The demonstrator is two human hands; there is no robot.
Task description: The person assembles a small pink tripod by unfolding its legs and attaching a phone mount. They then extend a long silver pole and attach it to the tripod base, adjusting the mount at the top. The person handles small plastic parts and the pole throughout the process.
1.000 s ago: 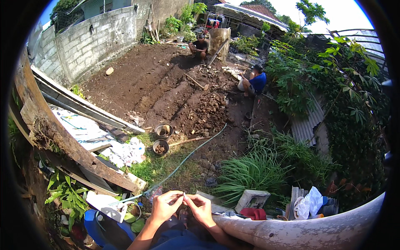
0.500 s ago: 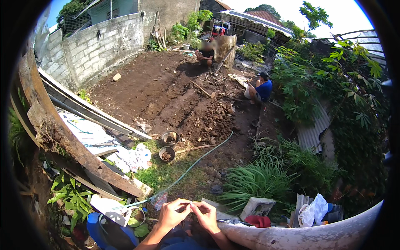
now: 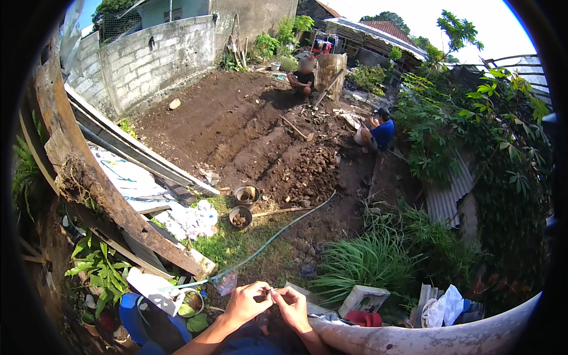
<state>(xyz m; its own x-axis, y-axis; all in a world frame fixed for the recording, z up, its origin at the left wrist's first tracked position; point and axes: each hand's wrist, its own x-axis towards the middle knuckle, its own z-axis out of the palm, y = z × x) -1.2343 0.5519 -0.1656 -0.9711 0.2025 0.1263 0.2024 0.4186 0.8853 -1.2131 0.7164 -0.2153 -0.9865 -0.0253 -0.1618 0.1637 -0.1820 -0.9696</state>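
Both hands meet low in the middle of the view, their thumbs and forefingers pinched together at the tips. My left hand [image 3: 247, 303] and my right hand [image 3: 293, 305] close on a tiny dark thing [image 3: 271, 291] between them, too small to name. Beneath them my lap and legs show dimly. Just beyond my left hand lie a clear plastic piece [image 3: 227, 283] and a green hose [image 3: 269, 244] that runs out toward the dug soil. To the right of my right hand, a thick pale pole [image 3: 426, 338] crosses the lower edge.
Two buckets [image 3: 240, 218] stand near the furrowed soil [image 3: 236, 133]. A person in black [image 3: 305, 78] squats at the far end; another in blue [image 3: 383, 133] sits at right. A concrete block [image 3: 362, 299], red cloth [image 3: 363, 318], blue drum [image 3: 131, 319] and curved rusty beam [image 3: 97, 183] surround me.
The surroundings have shifted slightly right and down in view. My hands stay pinched together, and a dark speck now shows at their fingertips. The person in blue has a hand raised near the head.
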